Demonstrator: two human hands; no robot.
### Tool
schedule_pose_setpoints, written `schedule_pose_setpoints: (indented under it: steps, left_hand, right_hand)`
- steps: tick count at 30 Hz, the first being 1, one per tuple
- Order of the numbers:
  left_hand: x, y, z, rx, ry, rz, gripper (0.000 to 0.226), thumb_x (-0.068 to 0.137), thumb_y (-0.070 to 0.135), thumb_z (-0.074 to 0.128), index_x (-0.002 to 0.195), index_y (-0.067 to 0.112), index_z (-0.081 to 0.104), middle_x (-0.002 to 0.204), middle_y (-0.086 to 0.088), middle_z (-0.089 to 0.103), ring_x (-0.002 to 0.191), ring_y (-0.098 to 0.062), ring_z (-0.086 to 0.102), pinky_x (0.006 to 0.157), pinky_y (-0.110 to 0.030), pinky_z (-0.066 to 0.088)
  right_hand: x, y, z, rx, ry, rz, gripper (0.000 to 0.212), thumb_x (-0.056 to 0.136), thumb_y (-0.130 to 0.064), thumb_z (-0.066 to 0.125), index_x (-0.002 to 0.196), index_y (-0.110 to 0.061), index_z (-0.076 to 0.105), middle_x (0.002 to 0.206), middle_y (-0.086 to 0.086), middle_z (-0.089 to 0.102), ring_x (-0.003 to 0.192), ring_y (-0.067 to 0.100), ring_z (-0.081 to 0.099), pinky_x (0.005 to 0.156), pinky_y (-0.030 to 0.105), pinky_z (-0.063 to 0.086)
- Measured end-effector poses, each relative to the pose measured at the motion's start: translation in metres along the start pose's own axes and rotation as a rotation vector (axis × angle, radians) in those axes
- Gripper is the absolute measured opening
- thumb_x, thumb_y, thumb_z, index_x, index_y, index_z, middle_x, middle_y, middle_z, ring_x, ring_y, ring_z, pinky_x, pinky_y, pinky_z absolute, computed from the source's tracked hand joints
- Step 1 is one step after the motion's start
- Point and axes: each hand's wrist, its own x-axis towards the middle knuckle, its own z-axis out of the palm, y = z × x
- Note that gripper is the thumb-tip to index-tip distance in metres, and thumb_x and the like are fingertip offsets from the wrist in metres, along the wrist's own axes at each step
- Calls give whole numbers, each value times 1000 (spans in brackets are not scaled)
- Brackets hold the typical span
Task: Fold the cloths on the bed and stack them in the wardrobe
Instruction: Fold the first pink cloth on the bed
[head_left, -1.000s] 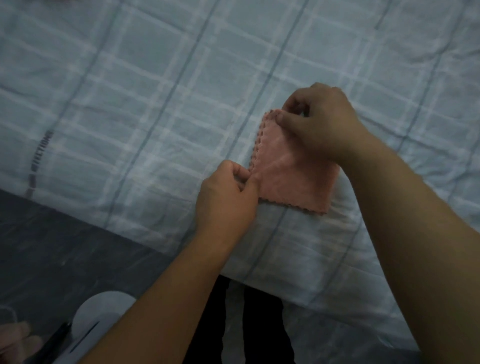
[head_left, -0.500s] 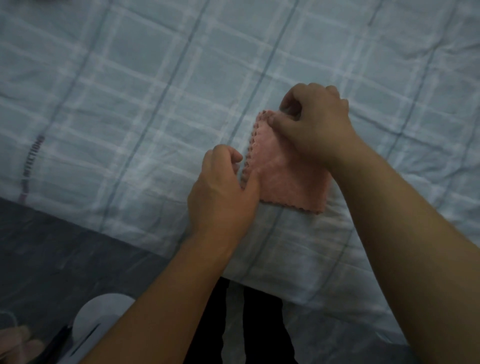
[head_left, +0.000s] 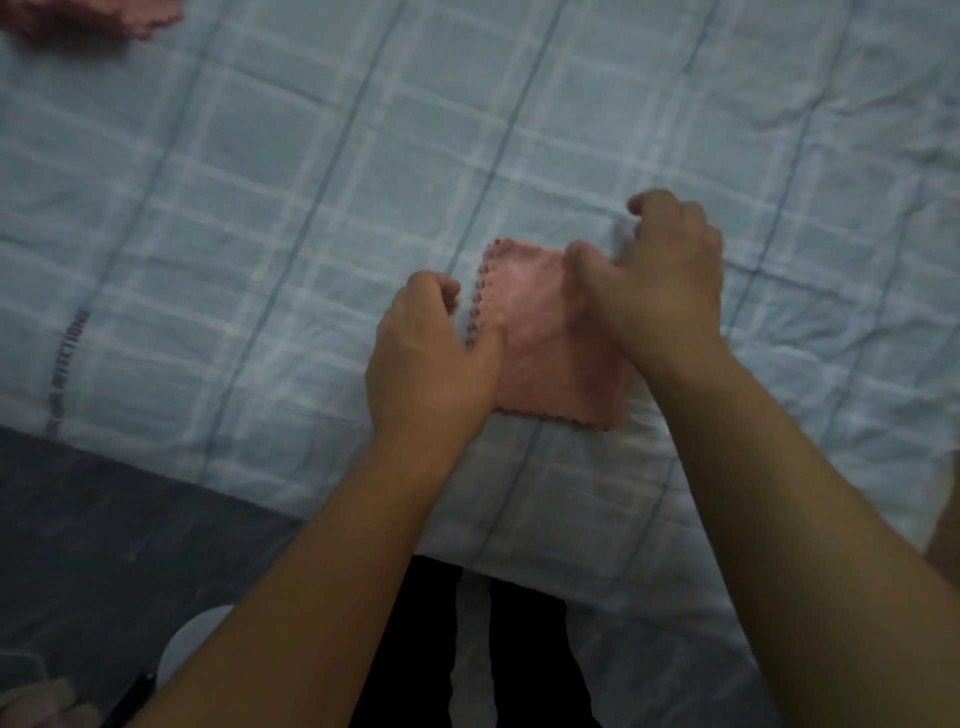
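Writing runs along one stripe of the bed's pale blue checked sheet (head_left: 311, 182), at the left near the edge. The printed word (head_left: 67, 358) is dim and seems to end in "FFECTIONS"; the smaller letters below it are too blurred to read.

On the sheet, near the bed's front edge, lies the pink cloth (head_left: 540, 338), folded into a small rectangle with scalloped stitching along its left and near sides. The left hand (head_left: 431, 358) is at the left edge: its thumb lies on top of the cloth, its fingers are curled just beside the stitching, and it pinches that edge. The right hand (head_left: 660, 280) sits over the far right part of the cloth, thumb down on the fabric and fingers curled past the far corner. It is motion-blurred, and I cannot tell whether it grips the cloth or only presses on it.

More pink cloths (head_left: 98, 18) lie at the far left corner of the view, well apart from the folded one. Dark floor (head_left: 104, 519) shows below the bed.
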Motion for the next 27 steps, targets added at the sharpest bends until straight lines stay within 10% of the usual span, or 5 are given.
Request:
schedule_pose_setpoints:
  steps: [6, 14, 21, 27]
  left_hand:
    - [31, 29, 10, 0, -122, -77, 65, 78, 43, 75, 132, 15, 50, 129, -6, 62, 121, -29, 59, 102, -43, 50]
    - [44, 25, 12, -158, -247, -196, 36, 75, 16, 81, 105, 18, 59, 84, 5, 63, 96, -28, 70, 91, -44, 57]
    - [26, 41, -13, -315, -285, -207, 16, 86, 20, 76, 89, 21, 61, 82, 7, 64, 77, -12, 60, 68, -28, 48]
    - [-5, 73, -58, -489, -368, -150, 29, 91, 23, 73, 114, 13, 58, 93, -2, 69, 81, -15, 64, 69, -28, 51]
  right_hand:
    - [-10, 11, -7, 290, -216, 463, 67, 77, -44, 73, 128, -7, 50, 127, 16, 60, 115, 35, 60, 99, 42, 52]
    - [-13, 9, -19, 645, -377, 574, 19, 81, -18, 80, 94, -14, 66, 97, 11, 70, 75, 20, 65, 58, 27, 48]
    - [-36, 7, -51, 789, -444, 545, 18, 91, -19, 71, 108, -12, 72, 98, 7, 75, 74, 15, 69, 53, 24, 52]
    - [-58, -7, -102, 863, -391, 505, 6, 95, -16, 67, 100, -18, 70, 89, 2, 73, 69, 15, 67, 57, 33, 57]
